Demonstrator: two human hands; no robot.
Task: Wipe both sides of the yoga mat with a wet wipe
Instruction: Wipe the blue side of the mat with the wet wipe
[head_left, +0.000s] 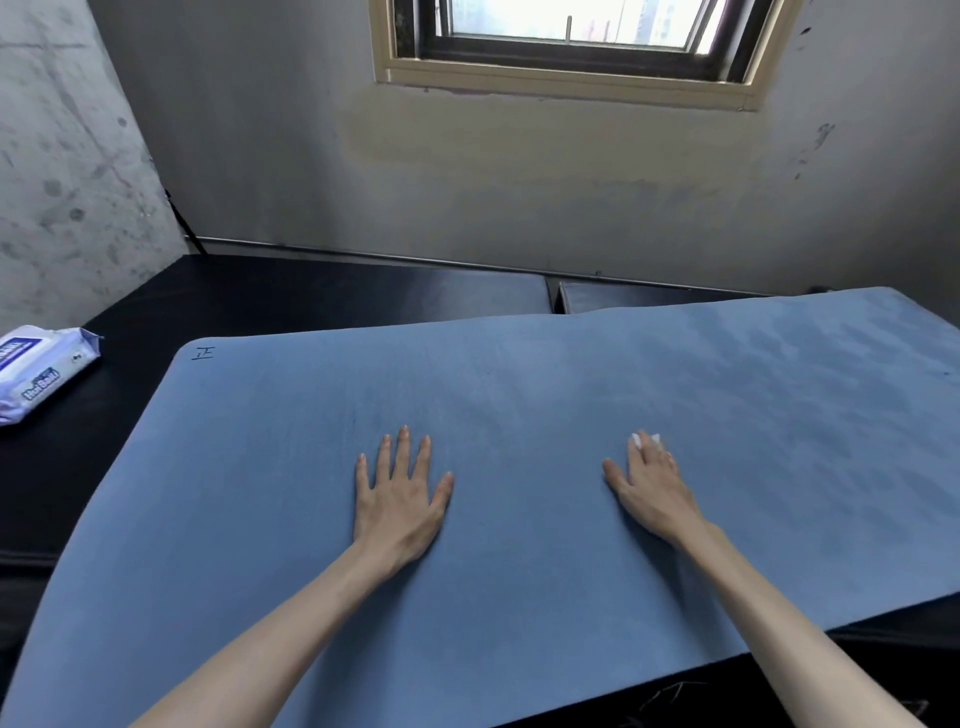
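Note:
A blue yoga mat (519, 379) lies spread flat over a dark padded surface, with darker damp patches on its right part and a small mark near its far left corner. My left hand (400, 493) rests flat on the mat with fingers straight and spread. My right hand (649, 488) presses a white wet wipe (644, 440) onto the mat under straight fingers; only a bit of the wipe shows past the fingertips.
A pack of wet wipes (41, 371) lies on the dark padded surface (311, 296) at the far left. A grey wall with a window (571, 47) stands behind, and a concrete wall closes the left side.

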